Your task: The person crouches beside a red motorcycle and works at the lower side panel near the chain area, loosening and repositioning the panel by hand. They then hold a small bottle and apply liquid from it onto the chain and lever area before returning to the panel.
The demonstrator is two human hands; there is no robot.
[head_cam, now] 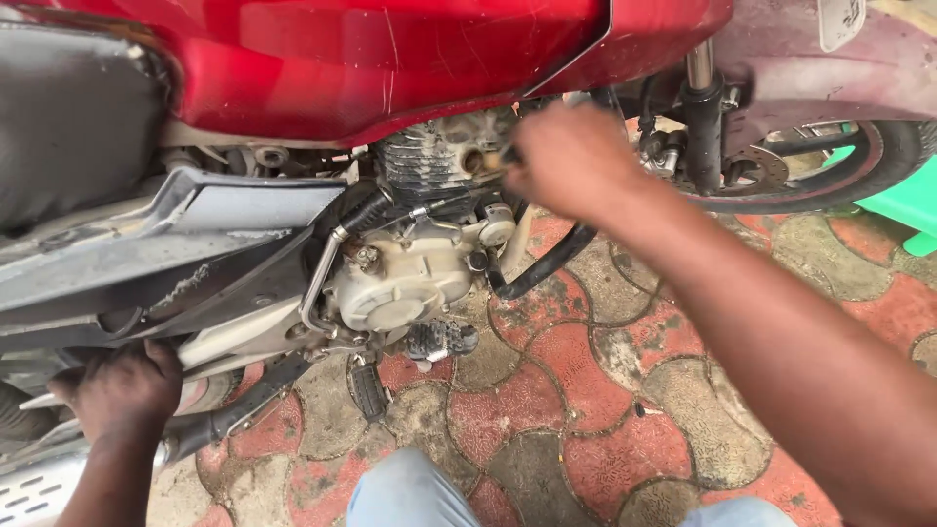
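A red motorcycle stands side-on before me, its red fuel tank [390,59] across the top. My right hand [571,161] reaches in at the finned engine cylinder [439,156], fingers closed on a small dark tool or part pressed against the cylinder's side; what it is stays hidden by the fingers. Below sits the dirty pale engine case [405,278] with a footpeg [439,342]. My left hand [122,390] rests at lower left, gripping the frame beside the exhaust pipe [205,429].
The front wheel [839,166] with disc brake and fork leg [703,107] is at the upper right. A green plastic object [903,210] lies beyond it. Red and grey paving stones [586,390] cover the ground. My knees in blue jeans [410,493] show at the bottom.
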